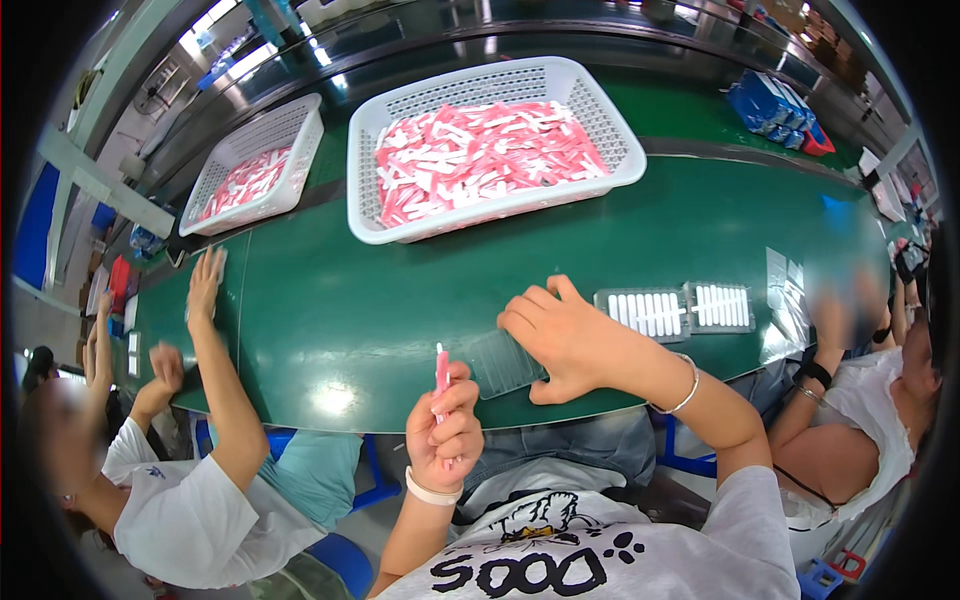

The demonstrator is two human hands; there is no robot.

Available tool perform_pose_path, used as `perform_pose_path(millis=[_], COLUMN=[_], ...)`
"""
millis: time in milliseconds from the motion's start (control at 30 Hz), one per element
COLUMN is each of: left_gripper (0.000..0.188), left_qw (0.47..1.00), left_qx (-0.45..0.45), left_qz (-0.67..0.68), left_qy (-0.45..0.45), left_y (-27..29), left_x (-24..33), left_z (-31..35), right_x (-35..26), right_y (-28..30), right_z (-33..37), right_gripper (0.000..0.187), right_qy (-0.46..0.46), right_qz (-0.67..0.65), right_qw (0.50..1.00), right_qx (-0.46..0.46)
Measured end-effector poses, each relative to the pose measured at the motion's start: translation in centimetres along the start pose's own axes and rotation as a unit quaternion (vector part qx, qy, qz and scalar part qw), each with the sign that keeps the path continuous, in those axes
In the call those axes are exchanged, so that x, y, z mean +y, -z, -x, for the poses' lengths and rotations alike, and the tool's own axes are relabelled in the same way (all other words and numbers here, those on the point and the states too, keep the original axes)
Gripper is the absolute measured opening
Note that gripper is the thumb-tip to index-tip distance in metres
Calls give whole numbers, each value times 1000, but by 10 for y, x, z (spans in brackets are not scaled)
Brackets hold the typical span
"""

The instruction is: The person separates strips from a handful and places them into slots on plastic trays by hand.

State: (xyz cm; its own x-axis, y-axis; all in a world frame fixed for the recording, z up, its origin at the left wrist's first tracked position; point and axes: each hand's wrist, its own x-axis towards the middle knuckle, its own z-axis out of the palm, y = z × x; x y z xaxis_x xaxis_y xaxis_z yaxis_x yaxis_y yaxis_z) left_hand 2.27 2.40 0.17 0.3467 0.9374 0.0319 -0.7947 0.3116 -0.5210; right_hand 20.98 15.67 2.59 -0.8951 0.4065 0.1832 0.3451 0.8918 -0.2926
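Observation:
Raised near the table's front edge, my left hand (445, 430) is closed around a slim pink-and-white plastic stick (441, 372). More pink and white shows below the fingers; how many pieces are in the fist is hidden. My right hand (560, 335) rests palm down on the green table, thumb and fingers spread apart, at the right end of a clear plastic tray (503, 362). It covers part of that tray, and what lies beneath the palm cannot be seen. Just beyond the right wrist sit two clear trays (645, 314) (722, 307) holding rows of white sticks.
A large white basket (497, 208) heaped with pink and white sticks (490, 150) stands ahead. A similar basket (300, 150) is at left. Co-workers sit on both sides, with a person's hand (204, 285) at left. Clear plastic wrapping (783, 305) and blue packs (770, 105) lie right.

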Motion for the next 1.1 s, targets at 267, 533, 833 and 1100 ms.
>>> perform_pose_path(millis=[267, 533, 833, 1100], left_gripper=[25, 17, 12, 20], left_qw=[999, 829, 807, 825], left_qx=[32, 230, 231, 216], left_qz=[14, -505, -534, -509], left_qy=[12, -70, -102, -115], left_y=[5, -7, -2, -3], left_x=[6, -16, -8, -2], left_z=[6, -7, -3, -8], right_x=[-18, -34, 14, 32], right_y=[1, -10, 13, 24], right_z=[-3, 5, 24, 6], right_gripper=[52, 12, 16, 17], right_qy=[0, -167, -230, -161], right_qz=[-99, -494, -347, -272], right_qw=[992, 833, 906, 933], right_qx=[77, 188, 76, -173])
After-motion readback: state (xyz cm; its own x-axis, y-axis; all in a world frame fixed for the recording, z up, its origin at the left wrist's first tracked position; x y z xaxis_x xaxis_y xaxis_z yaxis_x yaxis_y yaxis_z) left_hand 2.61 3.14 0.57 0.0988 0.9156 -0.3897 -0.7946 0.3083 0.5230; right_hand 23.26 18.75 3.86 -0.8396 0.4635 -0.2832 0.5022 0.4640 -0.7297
